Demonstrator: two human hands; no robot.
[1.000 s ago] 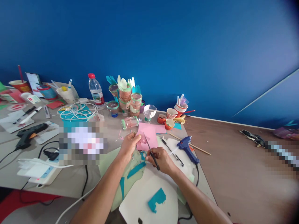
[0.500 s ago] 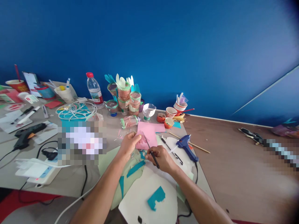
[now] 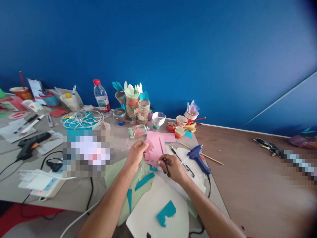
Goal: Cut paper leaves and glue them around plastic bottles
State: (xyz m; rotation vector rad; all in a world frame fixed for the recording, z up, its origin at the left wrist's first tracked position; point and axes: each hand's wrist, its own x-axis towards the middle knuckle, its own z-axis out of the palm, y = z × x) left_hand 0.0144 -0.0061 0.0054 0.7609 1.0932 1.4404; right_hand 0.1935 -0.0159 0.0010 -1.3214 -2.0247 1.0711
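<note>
Between the thumb and fingers of my left hand (image 3: 136, 154) is the left edge of a sheet of pink paper (image 3: 154, 147). My right hand (image 3: 173, 168) is closed around dark-handled scissors (image 3: 164, 155), their blades pointing up and away along the right side of the pink sheet. Small pink scraps lie under the hands. Beneath them spreads a pale green sheet (image 3: 119, 185) with blue paper strips (image 3: 144, 181). A torn blue piece (image 3: 166, 213) rests on a white sheet (image 3: 146, 221) close to me.
A blue glue gun (image 3: 196, 155) and a wooden stick (image 3: 214, 159) lie right of my right hand. Paper cups (image 3: 182, 119), bottle crafts (image 3: 131, 104) and a red-capped bottle (image 3: 101, 99) stand toward the blue wall. Left are a black glue gun (image 3: 31, 145), cables and a power strip (image 3: 51, 185).
The scissors have turned more upright and shifted slightly right, off the middle of the pink paper toward its right side. Pink scraps now show below the sheet. My left hand keeps its hold.
</note>
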